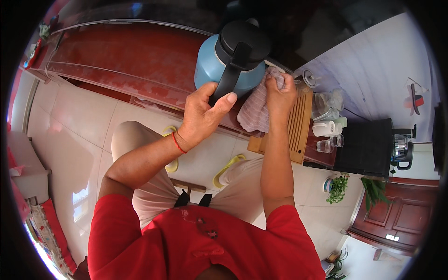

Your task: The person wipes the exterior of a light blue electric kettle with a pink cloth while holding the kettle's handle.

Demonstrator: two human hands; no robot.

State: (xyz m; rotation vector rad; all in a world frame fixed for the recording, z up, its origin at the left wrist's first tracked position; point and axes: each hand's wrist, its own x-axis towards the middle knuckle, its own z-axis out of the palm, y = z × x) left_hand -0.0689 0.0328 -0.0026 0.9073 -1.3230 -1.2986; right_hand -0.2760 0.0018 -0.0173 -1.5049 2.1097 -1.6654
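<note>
A light-blue vacuum jug [207, 64] with a black lid [245, 36] stands upright on the dark red cabinet [140, 59] in front of me. My left hand [204, 113] is wrapped around the lower part of its black handle [227, 78], thumb along the near side. Just right of the jug, my right hand [281, 92] pinches the top of a greyish-mauve cloth [253, 105]. The cloth hangs down beside the jug and over the cabinet's front edge. Whether it touches the jug's side cannot be made out.
A slatted wooden tea tray [301, 126] lies right of the cloth. Beyond it stand a clear pitcher [323, 105], white mugs [322, 128] and drinking glasses [325, 145]. A black-covered surface [364, 147] and a kettle-like appliance [402, 150] are farther right. A dark screen [168, 12] rises behind the cabinet.
</note>
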